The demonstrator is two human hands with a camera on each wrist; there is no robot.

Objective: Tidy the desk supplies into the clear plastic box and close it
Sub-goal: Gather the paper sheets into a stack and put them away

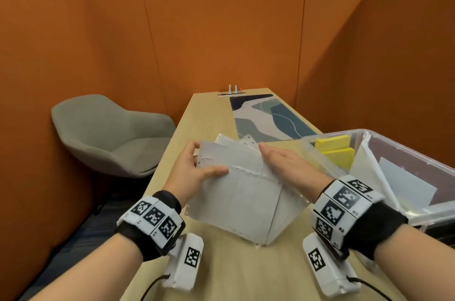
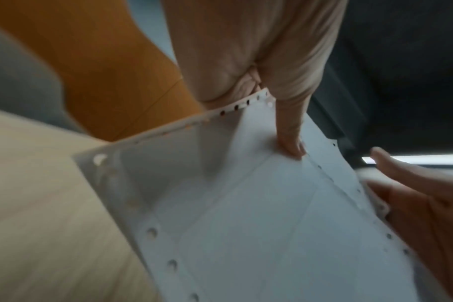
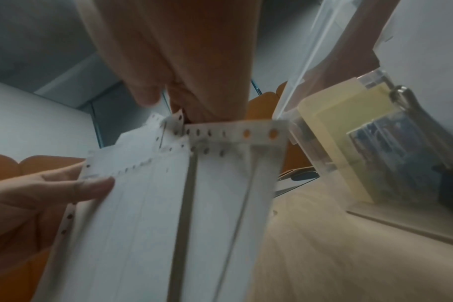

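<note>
A loose stack of white sheets with punched edges (image 1: 241, 197) is held tilted above the wooden desk (image 1: 221, 271). My left hand (image 1: 197, 167) grips its left edge, thumb on top and fingers underneath; the left wrist view shows that thumb pressing on the sheets (image 2: 246, 204). My right hand (image 1: 278, 158) holds the right upper edge, and in the right wrist view the sheets (image 3: 168, 204) run up between its thumb and fingers. The clear plastic box (image 1: 320, 153) stands open just right of my right hand. Inside are yellow note blocks (image 1: 332, 144) and white sheets.
A patterned desk mat (image 1: 268, 118) lies beyond the sheets, with a socket strip and plugs (image 1: 232, 91) at the desk's far end. A grey chair (image 1: 110, 133) stands left of the desk. Orange partition walls (image 1: 221, 29) enclose the space.
</note>
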